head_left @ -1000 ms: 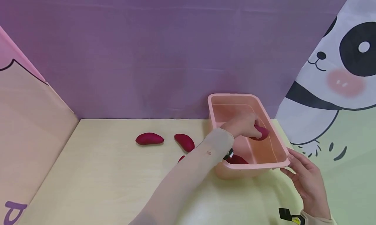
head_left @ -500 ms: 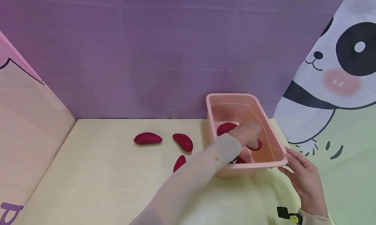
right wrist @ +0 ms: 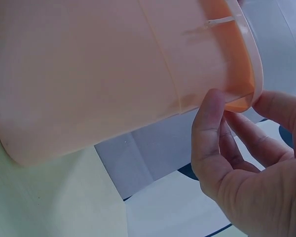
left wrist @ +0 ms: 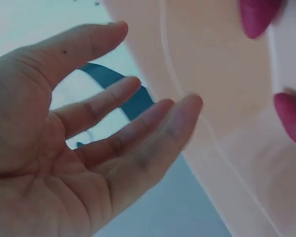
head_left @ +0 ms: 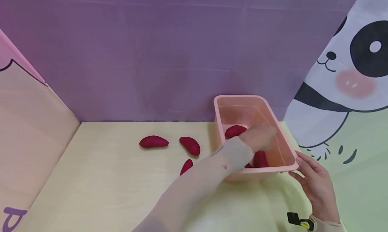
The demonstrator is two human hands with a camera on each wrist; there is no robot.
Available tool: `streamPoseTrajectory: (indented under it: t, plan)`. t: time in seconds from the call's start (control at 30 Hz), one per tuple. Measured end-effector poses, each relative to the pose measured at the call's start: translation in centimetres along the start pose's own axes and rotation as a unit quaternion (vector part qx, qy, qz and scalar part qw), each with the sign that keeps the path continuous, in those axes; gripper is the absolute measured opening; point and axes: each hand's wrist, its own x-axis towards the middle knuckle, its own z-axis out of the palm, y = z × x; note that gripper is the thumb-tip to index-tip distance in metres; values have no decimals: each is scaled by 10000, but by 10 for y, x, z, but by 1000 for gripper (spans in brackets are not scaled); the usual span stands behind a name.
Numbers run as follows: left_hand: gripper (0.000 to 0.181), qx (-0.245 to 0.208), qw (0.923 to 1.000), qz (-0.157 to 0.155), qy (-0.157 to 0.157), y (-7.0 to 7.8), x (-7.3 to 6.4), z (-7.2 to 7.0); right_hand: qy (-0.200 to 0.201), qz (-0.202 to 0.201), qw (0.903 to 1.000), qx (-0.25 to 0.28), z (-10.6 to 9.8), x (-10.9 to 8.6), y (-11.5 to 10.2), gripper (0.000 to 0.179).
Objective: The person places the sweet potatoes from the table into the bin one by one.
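Note:
My left hand [head_left: 259,136] is inside the pink plastic bin [head_left: 239,100], its fingers spread and holding nothing in the left wrist view. Around that hand in the bin lie a purple-red sweet potato [head_left: 235,131] at the back left and another sweet potato [head_left: 260,159] near the front wall; part of a third shows by my wrist. My right hand [head_left: 318,185] pinches the bin's front right rim between thumb and fingers, as the right wrist view also shows [right wrist: 251,148].
On the table [head_left: 106,185], left of the bin, lie a sweet potato [head_left: 154,142], a second sweet potato [head_left: 190,146] and a third sweet potato [head_left: 186,166] partly behind my left forearm. A purple backdrop [head_left: 151,57] stands behind, and a panda-printed panel [head_left: 327,124] at the right.
My left hand has lowered a sweet potato into the bin and let go of it; it now lies near the front wall. The right hand keeps its place on the rim.

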Motion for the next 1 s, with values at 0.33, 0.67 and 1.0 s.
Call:
streamPoseTrajectory:
  t: [0.33, 0.67, 1.0]
  plan:
    - [15, -524, 9948, 788, 374, -22, -47, -23, -43, -23, 9999, 135, 0, 0, 0, 31]
    - [21, -710, 9693, 1710, 1620, -101, -85, -32, -9, -30, 9999, 127, 2, 1, -1, 31]
    - [33, -1694, 9642, 1183, 1661, -174, -124, -7, 88, 20, 9999, 112, 2, 0, -1, 30]
